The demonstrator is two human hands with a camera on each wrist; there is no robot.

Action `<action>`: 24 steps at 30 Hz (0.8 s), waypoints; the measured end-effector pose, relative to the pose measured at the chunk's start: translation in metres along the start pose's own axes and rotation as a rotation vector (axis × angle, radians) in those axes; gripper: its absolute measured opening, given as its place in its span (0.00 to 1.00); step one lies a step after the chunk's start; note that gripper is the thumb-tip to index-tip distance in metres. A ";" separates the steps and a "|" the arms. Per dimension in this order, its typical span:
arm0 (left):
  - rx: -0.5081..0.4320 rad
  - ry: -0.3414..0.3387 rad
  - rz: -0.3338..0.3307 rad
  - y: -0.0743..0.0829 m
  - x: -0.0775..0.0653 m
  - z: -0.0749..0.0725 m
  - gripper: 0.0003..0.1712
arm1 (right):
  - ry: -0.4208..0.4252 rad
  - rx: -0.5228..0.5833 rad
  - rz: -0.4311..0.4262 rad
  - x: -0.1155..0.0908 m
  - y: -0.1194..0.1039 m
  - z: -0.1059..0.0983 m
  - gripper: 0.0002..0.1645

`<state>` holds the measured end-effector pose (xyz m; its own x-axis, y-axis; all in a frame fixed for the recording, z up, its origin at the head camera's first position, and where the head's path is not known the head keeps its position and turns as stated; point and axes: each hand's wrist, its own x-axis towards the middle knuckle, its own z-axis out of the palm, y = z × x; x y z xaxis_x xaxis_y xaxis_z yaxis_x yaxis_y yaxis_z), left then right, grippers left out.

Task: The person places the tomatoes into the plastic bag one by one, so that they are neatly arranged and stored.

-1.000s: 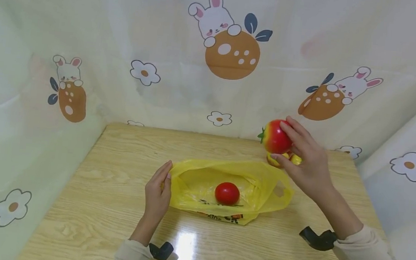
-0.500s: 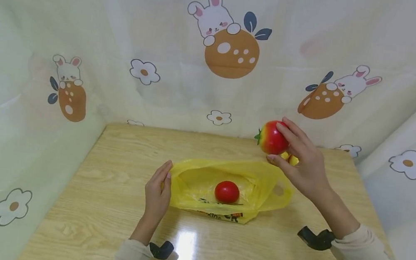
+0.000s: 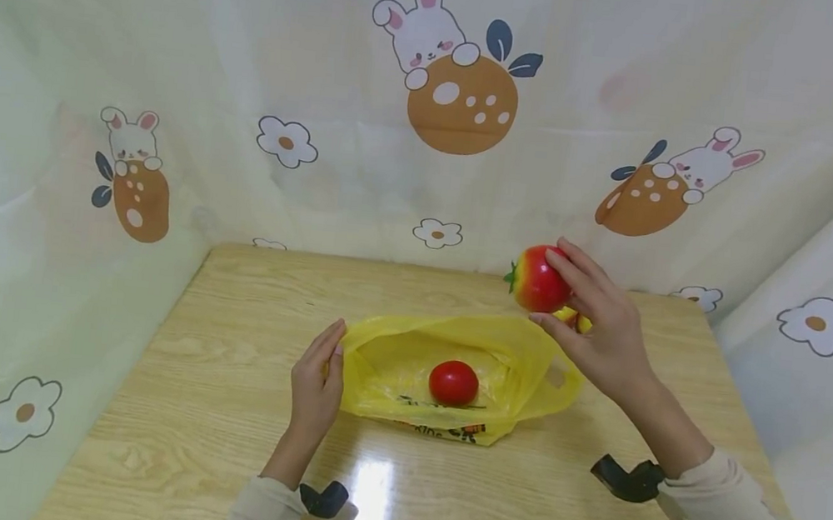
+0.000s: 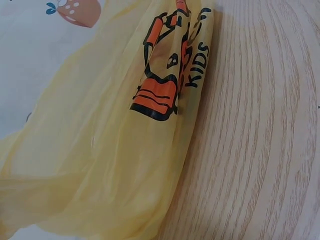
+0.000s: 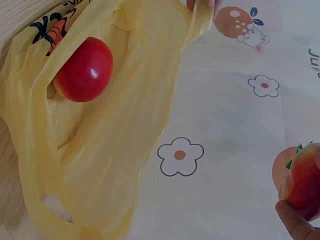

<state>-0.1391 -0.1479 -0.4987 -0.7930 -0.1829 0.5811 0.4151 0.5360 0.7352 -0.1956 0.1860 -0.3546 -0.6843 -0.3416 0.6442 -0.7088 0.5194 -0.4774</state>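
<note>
My left hand (image 3: 318, 380) pinches the left edge of a yellow plastic bag (image 3: 385, 349), which lies on its side on the table with its mouth spread wide. Inside sits a smooth red tomato-like fruit (image 3: 453, 383), also visible in the right wrist view. Above the bag's back right corner, my right hand (image 3: 609, 333) holds a round red-and-yellow fruit (image 3: 541, 279) between thumb and fingers, its green leafy top facing left. In the left wrist view, the bag's printed side (image 4: 155, 90) fills much of the picture and the hand is out of sight.
Partly hidden behind my right hand, yellow-and-red fruit (image 3: 582, 320) rests at the table's back right. The wood-grain table (image 3: 221, 409) ends against a curtain (image 3: 332, 202) printed with rabbits and flowers. Black wrist pieces (image 3: 629, 479) stick out from both sleeves.
My right hand has moved slightly left and down with the red-and-yellow fruit, covering more of the fruit behind it. My left hand keeps its place on the bag.
</note>
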 end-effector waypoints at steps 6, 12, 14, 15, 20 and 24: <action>0.003 -0.003 -0.021 -0.001 0.000 0.000 0.19 | -0.019 -0.003 0.018 -0.001 0.000 0.003 0.48; 0.005 -0.006 -0.016 -0.003 0.001 -0.001 0.19 | -0.010 0.014 0.010 0.000 0.001 0.006 0.48; 0.002 -0.004 -0.018 -0.003 0.002 -0.001 0.19 | -0.008 0.012 0.006 0.000 0.001 0.007 0.48; 0.003 -0.003 -0.020 -0.003 0.002 -0.001 0.19 | -0.011 0.010 0.007 0.000 0.001 0.007 0.48; 0.000 0.006 -0.029 -0.002 0.002 -0.001 0.18 | -0.026 -0.001 0.015 0.000 0.000 0.009 0.48; -0.011 0.005 -0.020 -0.002 0.003 0.000 0.18 | -0.027 -0.015 0.012 -0.001 0.000 0.010 0.48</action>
<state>-0.1420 -0.1496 -0.4988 -0.7992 -0.1977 0.5676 0.4036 0.5232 0.7506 -0.1970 0.1787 -0.3614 -0.6975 -0.3563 0.6217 -0.6977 0.5354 -0.4760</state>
